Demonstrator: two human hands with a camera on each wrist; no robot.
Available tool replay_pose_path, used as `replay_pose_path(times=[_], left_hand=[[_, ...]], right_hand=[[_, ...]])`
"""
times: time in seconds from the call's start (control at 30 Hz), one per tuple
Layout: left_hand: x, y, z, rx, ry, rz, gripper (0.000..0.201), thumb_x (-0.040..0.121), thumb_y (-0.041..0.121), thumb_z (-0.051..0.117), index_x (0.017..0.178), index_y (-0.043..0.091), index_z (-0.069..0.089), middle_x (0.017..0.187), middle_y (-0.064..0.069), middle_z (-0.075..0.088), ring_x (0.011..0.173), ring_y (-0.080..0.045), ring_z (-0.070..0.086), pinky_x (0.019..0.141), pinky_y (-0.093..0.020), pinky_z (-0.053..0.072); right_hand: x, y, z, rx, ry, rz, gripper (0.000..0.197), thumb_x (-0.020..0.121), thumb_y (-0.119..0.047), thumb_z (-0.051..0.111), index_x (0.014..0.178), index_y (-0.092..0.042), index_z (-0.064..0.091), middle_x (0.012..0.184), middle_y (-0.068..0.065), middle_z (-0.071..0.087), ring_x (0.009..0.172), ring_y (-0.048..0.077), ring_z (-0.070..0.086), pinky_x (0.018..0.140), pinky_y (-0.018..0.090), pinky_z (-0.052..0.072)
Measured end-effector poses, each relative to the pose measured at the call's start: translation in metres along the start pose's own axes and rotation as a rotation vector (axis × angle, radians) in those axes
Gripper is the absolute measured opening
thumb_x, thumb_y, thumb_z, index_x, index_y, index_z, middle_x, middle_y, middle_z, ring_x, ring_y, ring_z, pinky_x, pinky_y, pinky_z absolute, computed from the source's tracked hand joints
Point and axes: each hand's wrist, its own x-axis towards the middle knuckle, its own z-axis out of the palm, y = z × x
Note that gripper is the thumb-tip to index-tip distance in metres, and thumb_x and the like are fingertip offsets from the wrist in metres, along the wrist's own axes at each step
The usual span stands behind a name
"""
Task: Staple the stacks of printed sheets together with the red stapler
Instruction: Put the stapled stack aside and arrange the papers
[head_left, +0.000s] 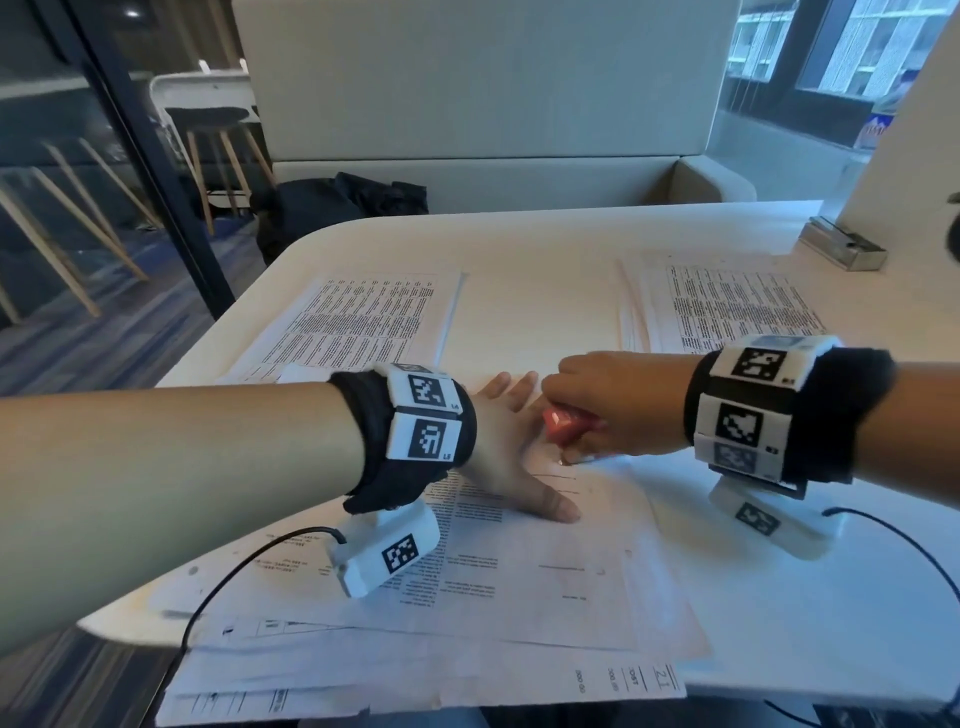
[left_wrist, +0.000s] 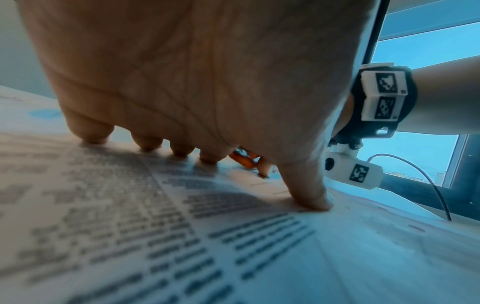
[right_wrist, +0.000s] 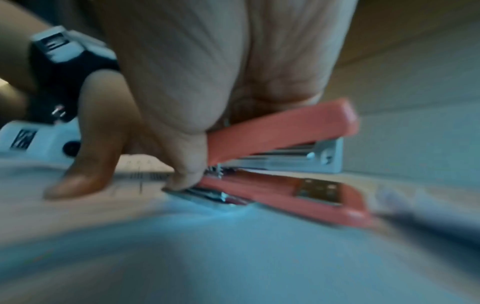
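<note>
Three paper stacks (head_left: 545, 566) – one red stapler (right_wrist: 280, 156), right hand (head_left: 613, 400) gripping.

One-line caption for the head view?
Left hand pins the near stack while right hand grips the red stapler at its edge.

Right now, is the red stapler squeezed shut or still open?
Open. In the right wrist view the red stapler shows a gap between its top arm and base, with the right hand gripping it.
</note>
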Motion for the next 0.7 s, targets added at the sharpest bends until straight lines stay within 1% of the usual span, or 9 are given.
replay_pose_path(times=[0.07, 0.17, 0.27, 0.37, 0.43, 0.5, 0.53, 0.63, 0.7], left_hand=[[-0.001, 0.001, -0.001, -0.011, 0.009, 0.009, 0.101, 0.071, 0.079, 0.049, 0.149, 0.039, -0.001, 0.158, 0.009, -0.019, 0.142, -0.023, -0.027, 0.115, -0.05, -0.005], [-0.001, 0.001, -0.001, -0.01, 0.006, 0.008, 0.092, 0.071, 0.08, 0.048, 0.147, 0.043, 0.012, 0.158, 0.011, -0.013, 0.144, -0.025, -0.024, 0.115, -0.051, -0.003], [-0.006, 0.004, -0.002, -0.018, 0.012, 0.04, 0.074, 0.077, 0.075, 0.048, 0.141, 0.043, 0.029, 0.159, 0.01, -0.003, 0.143, -0.022, -0.026, 0.111, -0.04, -0.012], [-0.013, 0.006, -0.006, -0.058, 0.012, 0.065, 0.063, 0.082, 0.069, 0.048, 0.137, 0.042, 0.039, 0.16, 0.004, -0.011, 0.138, -0.017, -0.034, 0.099, -0.029, -0.018], [-0.014, 0.007, -0.007, -0.04, 0.011, 0.086, 0.063, 0.085, 0.066, 0.046, 0.141, 0.039, 0.037, 0.159, 0.001, -0.015, 0.137, -0.012, -0.034, 0.094, -0.026, -0.02], [-0.013, 0.007, -0.006, -0.03, 0.008, 0.078, 0.069, 0.083, 0.068, 0.046, 0.144, 0.038, 0.032, 0.159, 0.002, -0.016, 0.138, -0.013, -0.032, 0.1, -0.028, -0.021], [-0.009, 0.005, -0.003, -0.022, 0.01, 0.074, 0.073, 0.081, 0.071, 0.047, 0.144, 0.039, 0.029, 0.159, 0.002, -0.015, 0.14, -0.017, -0.031, 0.105, -0.033, -0.019], [-0.002, 0.002, -0.001, 0.042, -0.012, 0.082, 0.087, 0.075, 0.08, 0.043, 0.146, 0.037, 0.016, 0.16, 0.005, -0.007, 0.143, -0.025, -0.026, 0.111, -0.044, -0.013], [-0.003, 0.002, -0.002, 0.026, -0.014, 0.054, 0.098, 0.075, 0.078, 0.045, 0.149, 0.036, -0.003, 0.159, 0.005, -0.016, 0.142, -0.024, -0.028, 0.112, -0.044, -0.012]], right_hand=[[-0.002, -0.003, 0.0, -0.113, 0.151, -0.178, 0.035, 0.084, -0.041, 0.068, 0.106, -0.019, 0.052, 0.092, -0.003, 0.046, 0.084, 0.018, 0.045, 0.075, 0.032, 0.041], [-0.004, -0.005, -0.002, -0.344, 0.332, -0.373, 0.043, 0.078, -0.04, 0.073, 0.104, -0.019, 0.045, 0.093, 0.006, 0.061, 0.081, 0.025, 0.057, 0.067, 0.038, 0.051], [-0.007, -0.011, -0.006, -0.375, 0.356, -0.526, 0.023, 0.082, -0.027, 0.062, 0.095, -0.021, 0.044, 0.086, 0.004, 0.064, 0.077, 0.026, 0.06, 0.073, 0.041, 0.054], [-0.008, -0.017, -0.009, -0.491, 0.376, -0.583, 0.011, 0.078, -0.008, 0.062, 0.082, -0.016, 0.055, 0.073, 0.002, 0.059, 0.064, 0.024, 0.056, 0.072, 0.037, 0.054], [-0.008, -0.018, -0.009, -0.552, 0.391, -0.581, 0.009, 0.077, -0.005, 0.059, 0.081, -0.014, 0.057, 0.07, 0.003, 0.058, 0.059, 0.024, 0.054, 0.066, 0.036, 0.051], [-0.009, -0.021, -0.012, -0.487, 0.319, -0.542, 0.012, 0.079, -0.011, 0.063, 0.084, -0.018, 0.055, 0.07, -0.001, 0.058, 0.058, 0.023, 0.054, 0.061, 0.033, 0.047], [-0.01, -0.024, -0.014, -0.424, 0.239, -0.468, 0.015, 0.083, -0.018, 0.064, 0.091, -0.021, 0.052, 0.073, -0.005, 0.057, 0.061, 0.021, 0.055, 0.062, 0.033, 0.048], [-0.007, -0.027, -0.014, -0.245, 0.0, -0.107, 0.037, 0.092, -0.037, 0.057, 0.118, -0.027, 0.033, 0.081, -0.016, 0.049, 0.072, 0.015, 0.053, 0.068, 0.03, 0.046], [-0.004, -0.024, -0.012, -0.077, -0.102, 0.069, 0.041, 0.092, -0.038, 0.058, 0.12, -0.022, 0.032, 0.079, -0.014, 0.052, 0.068, 0.013, 0.051, 0.063, 0.027, 0.041]])
